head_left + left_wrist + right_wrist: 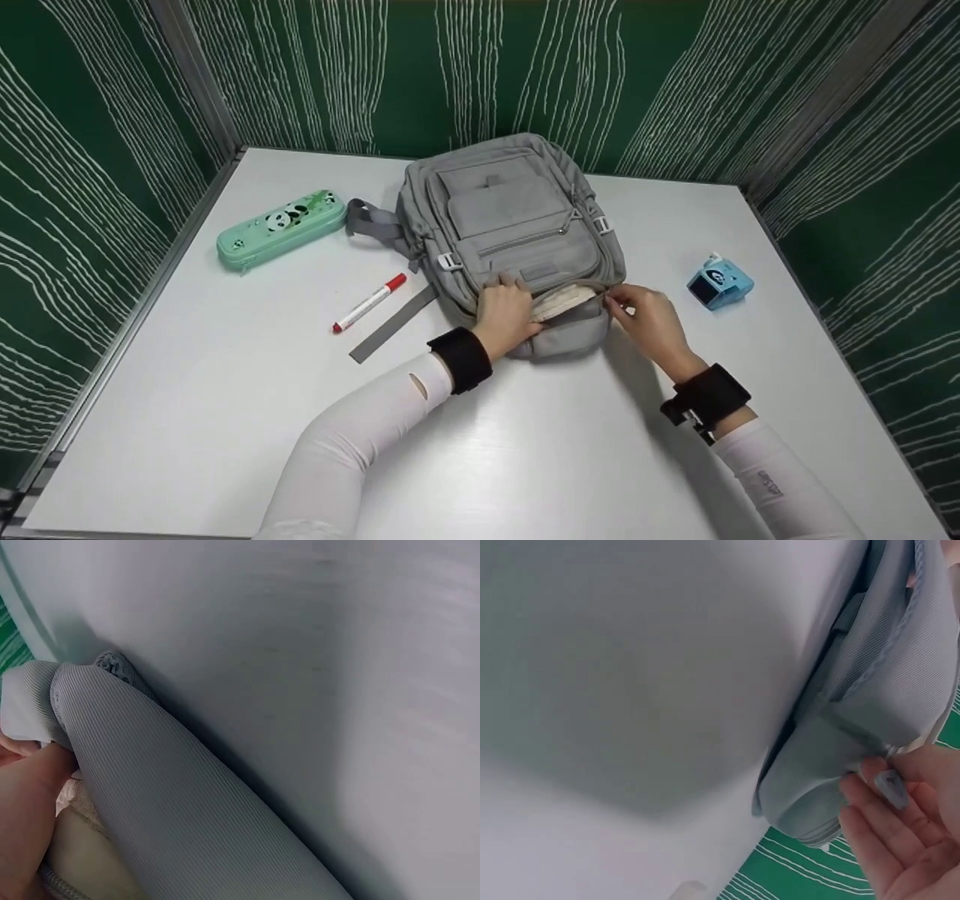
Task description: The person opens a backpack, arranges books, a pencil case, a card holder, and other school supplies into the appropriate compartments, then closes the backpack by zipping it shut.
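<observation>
A grey backpack (495, 202) lies on the white table with its front pocket up. At its near end a zipped compartment gapes, showing a cream-coloured lining (564, 300) inside. My left hand (506, 311) grips the bag at the left of this opening; in the left wrist view its thumb (52, 765) reaches in beside the grey fabric (172, 787). At the opening's right corner, my right hand (646, 319) pinches the zipper. A grey zipper pull (891, 789) shows between its fingers in the right wrist view.
A mint green panda pencil case (281, 229) lies left of the bag. Nearer me are a red-and-white marker (369, 303) and a loose grey strap (394, 324). On the right sits a small blue toy-like box (720, 283). Green panels with white lines stand round the table.
</observation>
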Available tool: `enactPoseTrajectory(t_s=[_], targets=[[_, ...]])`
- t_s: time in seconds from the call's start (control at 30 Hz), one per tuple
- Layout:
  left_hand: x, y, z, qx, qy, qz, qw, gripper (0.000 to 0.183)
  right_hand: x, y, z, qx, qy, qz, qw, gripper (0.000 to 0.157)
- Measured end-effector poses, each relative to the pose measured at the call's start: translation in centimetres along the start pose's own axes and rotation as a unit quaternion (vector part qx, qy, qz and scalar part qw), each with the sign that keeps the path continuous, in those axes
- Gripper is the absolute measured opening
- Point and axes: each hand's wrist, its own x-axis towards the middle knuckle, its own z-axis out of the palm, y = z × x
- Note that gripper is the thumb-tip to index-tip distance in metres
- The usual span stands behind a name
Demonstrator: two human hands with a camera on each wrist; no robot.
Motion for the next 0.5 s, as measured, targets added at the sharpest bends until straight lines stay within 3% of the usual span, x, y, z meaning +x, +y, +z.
enactPoseTrajectory(t_s=[0.17,0.2,0.5], targets=[[0.9,0.9,-0.2,0.016,0.004,-0.01,0.9998,0.086,-0.5,-1.0,-0.9,-0.073,0.026,-0.019,0.997,0.007],[1.2,1.0,0.4,0.02,0.013,-0.012,0.9996,0.087,-0.7,-1.3,-0.9,-0.082,0.027,-0.022,0.996,0.006],[1.1,1.1,0.0,0.007,-0.006,-0.009,0.9999,0.082,-1.5,-4.2,-0.3,-0.11,0.014,-0.06,0.992,0.006]])
